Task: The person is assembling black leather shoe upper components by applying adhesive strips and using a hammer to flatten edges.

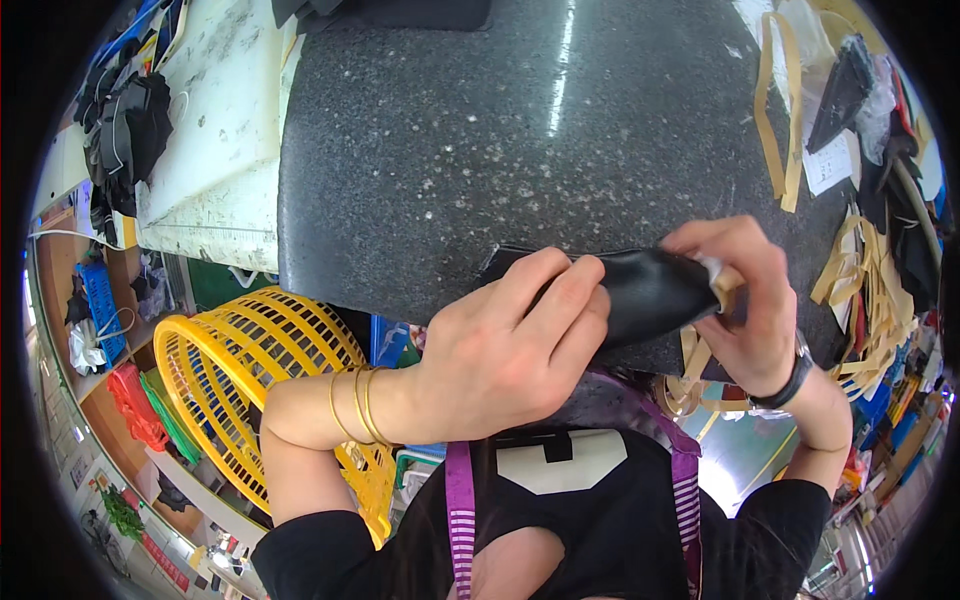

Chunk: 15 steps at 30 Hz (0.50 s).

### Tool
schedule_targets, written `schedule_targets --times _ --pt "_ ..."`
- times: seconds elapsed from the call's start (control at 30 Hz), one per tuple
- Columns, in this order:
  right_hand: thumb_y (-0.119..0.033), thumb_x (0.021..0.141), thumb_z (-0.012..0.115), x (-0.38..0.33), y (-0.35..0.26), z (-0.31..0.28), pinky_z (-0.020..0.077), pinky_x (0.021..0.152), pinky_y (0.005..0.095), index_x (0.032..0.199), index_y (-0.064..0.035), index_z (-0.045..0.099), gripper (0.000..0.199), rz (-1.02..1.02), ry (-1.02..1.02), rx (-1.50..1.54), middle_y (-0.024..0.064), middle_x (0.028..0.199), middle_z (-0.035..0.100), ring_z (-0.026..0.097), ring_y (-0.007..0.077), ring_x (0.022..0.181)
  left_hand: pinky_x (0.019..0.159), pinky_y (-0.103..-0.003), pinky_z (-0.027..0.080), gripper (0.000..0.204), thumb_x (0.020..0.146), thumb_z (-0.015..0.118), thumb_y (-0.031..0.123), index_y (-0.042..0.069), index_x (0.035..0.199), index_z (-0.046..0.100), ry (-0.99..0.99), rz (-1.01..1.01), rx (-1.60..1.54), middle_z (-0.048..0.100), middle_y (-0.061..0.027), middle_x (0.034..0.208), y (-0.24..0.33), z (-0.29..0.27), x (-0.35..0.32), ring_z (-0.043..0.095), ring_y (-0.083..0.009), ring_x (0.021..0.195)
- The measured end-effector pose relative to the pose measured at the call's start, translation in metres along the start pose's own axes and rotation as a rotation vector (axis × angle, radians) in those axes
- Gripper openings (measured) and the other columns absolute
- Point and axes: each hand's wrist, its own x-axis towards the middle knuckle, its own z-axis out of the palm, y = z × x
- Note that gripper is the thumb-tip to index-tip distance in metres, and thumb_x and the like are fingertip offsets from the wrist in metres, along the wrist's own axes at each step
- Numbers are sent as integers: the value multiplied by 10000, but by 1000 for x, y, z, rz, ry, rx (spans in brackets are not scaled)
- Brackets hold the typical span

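A glossy black leather-like piece point(655, 292), folded or curved over, is held at the near edge of a dark speckled work surface point(420, 150). My left hand point(515, 345) is closed around its left part, with the knuckles up, and hides some of it. At the right end my right hand point(755, 295) is closed, its fingers curled about the tip. A small whitish and tan bit point(724, 283) shows between those fingers; its kind cannot be made out. The right fingers are slightly blurred.
Left of my left arm stands a yellow plastic basket point(270, 345), below a white worktable point(215, 130). Tan strips point(870, 290) hang in a bundle at the right, and a long strip loop point(782, 110) lies on the dark surface. Black material point(400, 12) lies at the far edge.
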Motion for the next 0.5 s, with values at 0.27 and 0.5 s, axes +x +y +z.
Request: schedule_targets --times 0.27,0.5 --pt "-140 627 607 23 20 -19 415 547 223 781 -63 509 198 -925 -264 -521 61 756 596 566 171 761 656 -246 533 227 663 631 101 12 871 659 37 96 233 614 -90 1108 4 14 0 589 -244 924" --pt "-162 698 625 17 9 -27 446 704 316 848 -112 488 209 -759 -288 -566 67 1018 646 568 176 939 694 -229 523 183 722 605 172 121 895 633 -111 102 293 595 -19 1213 13 1 8 555 -227 913"
